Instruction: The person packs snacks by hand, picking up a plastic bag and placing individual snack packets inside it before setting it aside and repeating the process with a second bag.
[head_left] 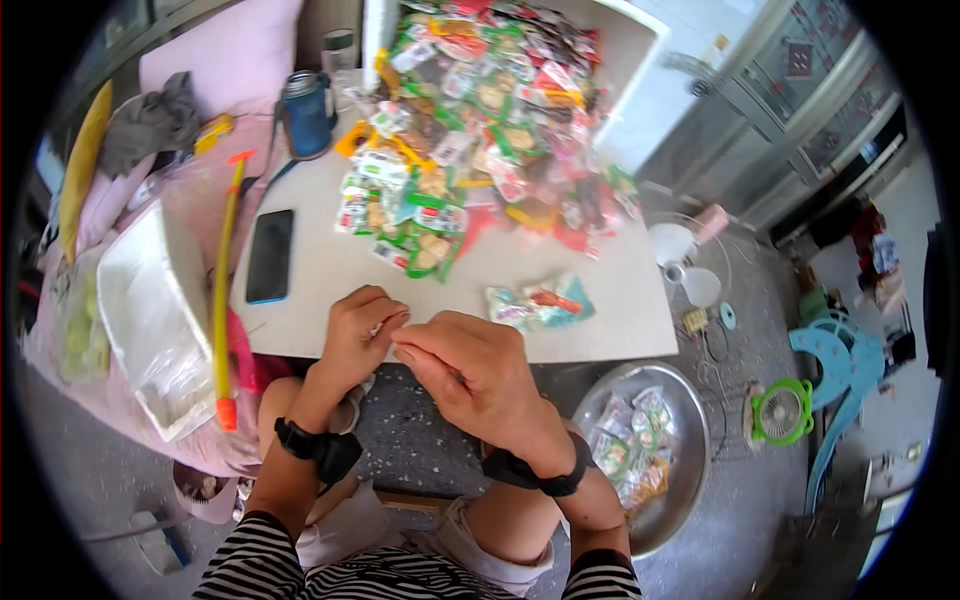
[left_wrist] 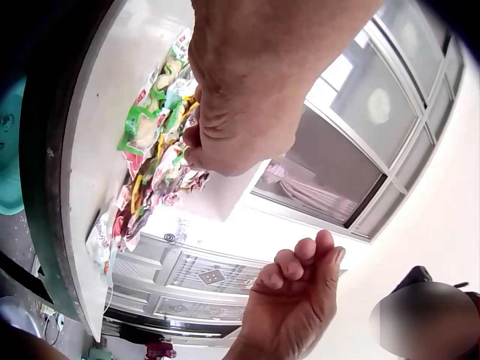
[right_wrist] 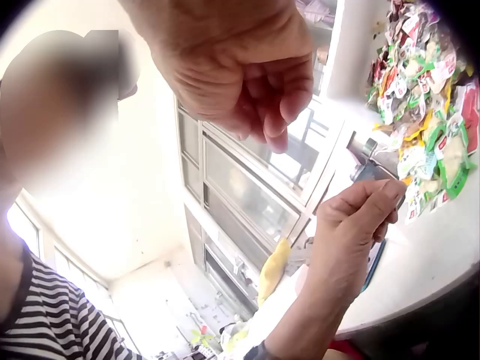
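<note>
Both hands are close together above the table's near edge in the head view. The left hand point(head_left: 355, 335) has bent fingers, thumb tip against the index finger; the right wrist view shows this left hand point(right_wrist: 349, 240) with nothing visible in the pinch. The right hand point(head_left: 475, 375) is beside it, loosely curled; its bare palm shows in the left wrist view, where the right hand point(left_wrist: 292, 304) holds nothing visible. A blue-and-white packet point(head_left: 540, 303) lies on the table beyond the right hand. Farther back is a heap of colourful small packets point(head_left: 490, 130).
A white box point(head_left: 625, 60) lies tipped at the back of the table point(head_left: 620, 330). A phone point(head_left: 270, 255) and blue flask point(head_left: 306, 115) stand left. A metal basin point(head_left: 700, 450) with packets is at lower right, near a green fan point(head_left: 782, 412). A white tray point(head_left: 150, 310) is far left.
</note>
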